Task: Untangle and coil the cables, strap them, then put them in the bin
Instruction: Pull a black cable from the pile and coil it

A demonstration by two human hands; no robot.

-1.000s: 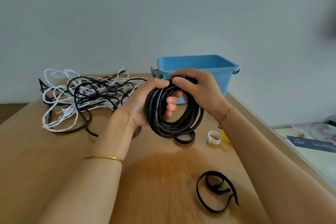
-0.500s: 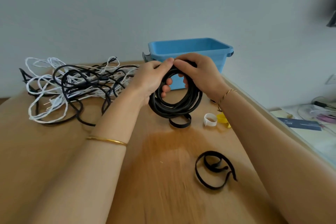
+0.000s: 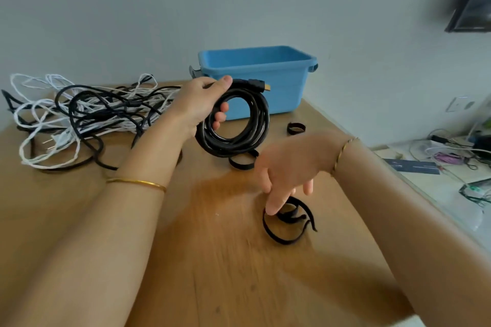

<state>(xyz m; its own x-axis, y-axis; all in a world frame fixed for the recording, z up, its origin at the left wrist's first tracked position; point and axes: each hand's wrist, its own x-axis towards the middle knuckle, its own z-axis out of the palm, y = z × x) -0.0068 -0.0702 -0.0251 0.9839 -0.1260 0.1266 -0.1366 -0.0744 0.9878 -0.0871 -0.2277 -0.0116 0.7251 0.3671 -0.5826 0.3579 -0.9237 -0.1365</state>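
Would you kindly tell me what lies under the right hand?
A loose black strap lies on the wooden table; the right hand's fingers cover part of its far loop.

The left hand [image 3: 202,106] grips a coiled black cable [image 3: 235,125] above the wooden desk [image 3: 212,273] — the right hand [image 3: 288,167] reaches down, fingers touching a loose black strap [image 3: 289,223].

A plain pale grey-blue wall [image 3: 132,8], evenly lit, is seen across the upper frame, and a wooden tabletop [image 3: 212,273] is spread below. At upper right a dark blurred frame [image 3: 473,8] is seen, with a white wall plate [image 3: 458,104] beneath it and a pale, wire-strewn surface [image 3: 438,186] at the right edge.
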